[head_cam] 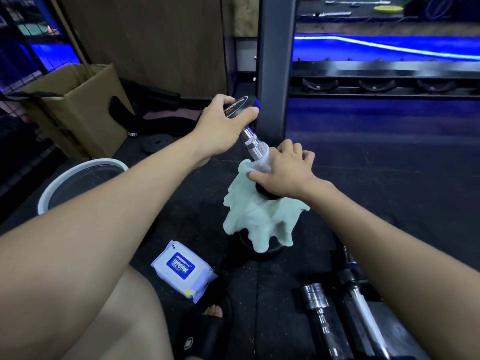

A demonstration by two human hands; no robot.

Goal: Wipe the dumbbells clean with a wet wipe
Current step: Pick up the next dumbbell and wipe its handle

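Wrapped over the upper black head of the dumbbell (253, 137), the left hand (223, 126) grips it with fingers curled round the far rim and the thumb lying across the near edge, holding the weight tilted with its chrome, knurled handle slanting down to the right. Lower on that handle, the right hand (281, 171) pinches a pale green wet wipe (255, 216) round the shaft just above the lower head, and most of the wipe hangs loose below, draped over that head, so how the lower end meets the floor is hidden. With the dumbbell leaning like this, the main risk seems to be the top hand slipping on the smooth rubber, which would let the weight topple toward the sandalled foot (213, 311) near the bottom edge. A damp handle could also let the right hand slide, and the dangling wipe might drag on the speckled rubber floor (389, 178) and pick up grit, smearing it back on. A wipes packet (183, 268) lies on the floor just left of the work, with a white-rimmed bin (78, 175) farther left. Other chrome bars (319, 315) lie at lower right, apparently waiting their turn.
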